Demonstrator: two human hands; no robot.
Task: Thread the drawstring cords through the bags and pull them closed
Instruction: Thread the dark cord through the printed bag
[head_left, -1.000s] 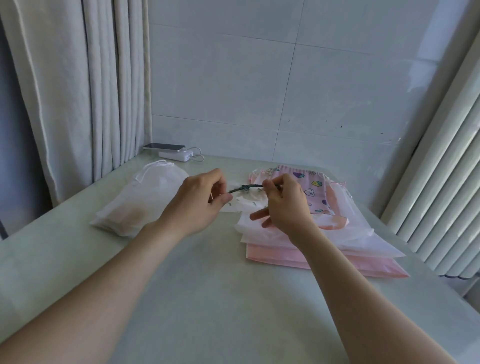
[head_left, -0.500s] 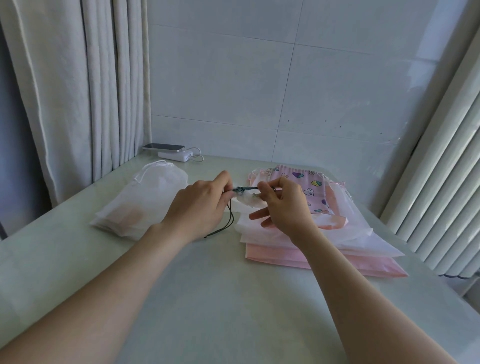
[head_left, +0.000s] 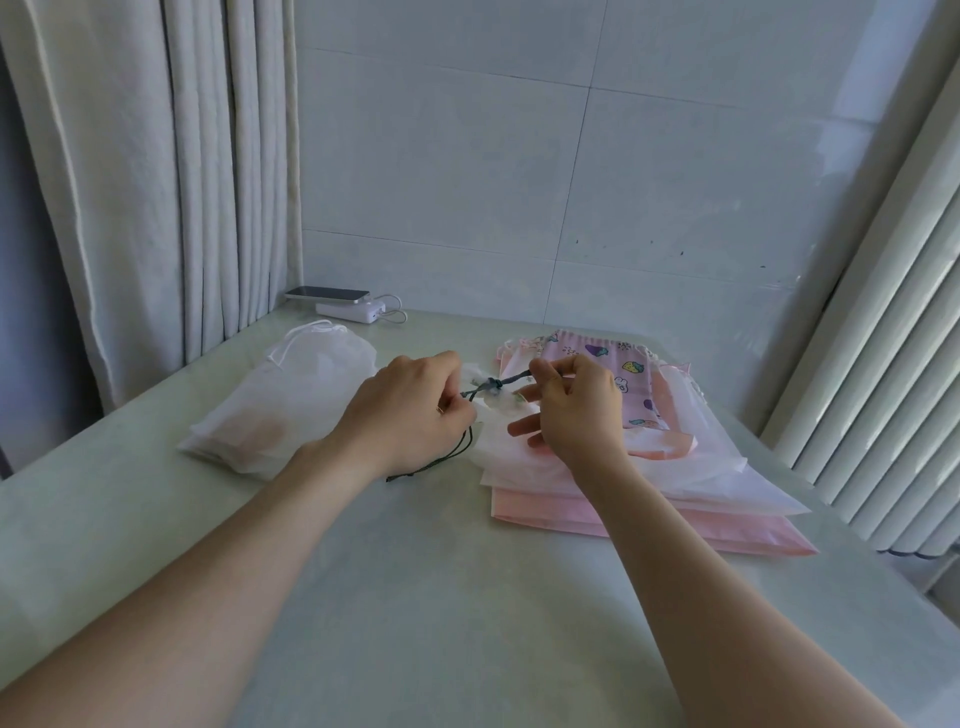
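A dark drawstring cord stretches between my two hands above a small white bag whose mouth is bunched around it. My left hand pinches the cord's left part, and its loose tail hangs down to the table. My right hand pinches the cord's right end with thumb and forefinger, its other fingers spread. Under and behind my right hand lies a stack of pink and white bags, topped by a lilac printed bag.
A pile of white drawstring bags lies at the left on the pale table. A phone on a white power bank sits at the back by the curtain. Blinds border the right edge.
My left hand has drawn the cord out leftward and down; a loose tail now hangs to the table. The white bag's mouth has gathered up. My right hand stayed nearly still.
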